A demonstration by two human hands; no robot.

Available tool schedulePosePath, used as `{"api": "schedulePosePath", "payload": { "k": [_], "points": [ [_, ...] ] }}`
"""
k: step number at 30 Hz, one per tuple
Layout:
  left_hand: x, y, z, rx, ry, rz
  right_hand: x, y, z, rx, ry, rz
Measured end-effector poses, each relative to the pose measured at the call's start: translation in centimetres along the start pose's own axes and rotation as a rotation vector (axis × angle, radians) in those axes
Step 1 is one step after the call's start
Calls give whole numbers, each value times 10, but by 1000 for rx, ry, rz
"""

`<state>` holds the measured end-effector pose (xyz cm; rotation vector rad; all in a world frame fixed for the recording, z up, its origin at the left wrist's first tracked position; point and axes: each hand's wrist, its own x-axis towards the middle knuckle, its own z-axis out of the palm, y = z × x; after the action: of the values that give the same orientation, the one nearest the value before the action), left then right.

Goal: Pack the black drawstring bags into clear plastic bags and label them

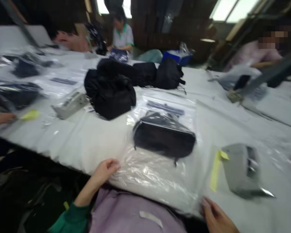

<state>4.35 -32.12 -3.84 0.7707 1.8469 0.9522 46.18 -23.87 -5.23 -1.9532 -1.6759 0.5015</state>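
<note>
A clear plastic bag [147,174] lies flat on the table before me, with a dark zippered pouch [163,137] on or inside it; I cannot tell which. My left hand [106,171] pinches the bag's near left edge, thumb and fingers together. At the near right corner, my right hand [217,215] has its fingers closed on the plastic, slightly blurred. Dark printed lettering [166,107] shows on the bag beyond the pouch. To the right of the bag stands a grey tape dispenser [242,170] with a yellow strip [215,170] beside it.
Several black bags [111,90] are heaped beyond the pouch. A grey box-like holder [71,103] sits to their left. Another person's hand [1,119] reaches in at far left near bagged dark items [14,94]. Two people work across the white table [99,139]; a slanted metal post [271,76] stands right.
</note>
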Motion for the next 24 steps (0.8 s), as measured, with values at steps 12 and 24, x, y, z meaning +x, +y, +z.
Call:
{"api": "schedulePosePath", "payload": {
  "k": [12, 24],
  "points": [
    [-38, -50, -12, -211, 306, 116, -33, 19, -9, -7, 99, 186],
    [-43, -63, -20, -19, 427, 71, -40, 22, -9, -87, 147, -13]
  ]
}}
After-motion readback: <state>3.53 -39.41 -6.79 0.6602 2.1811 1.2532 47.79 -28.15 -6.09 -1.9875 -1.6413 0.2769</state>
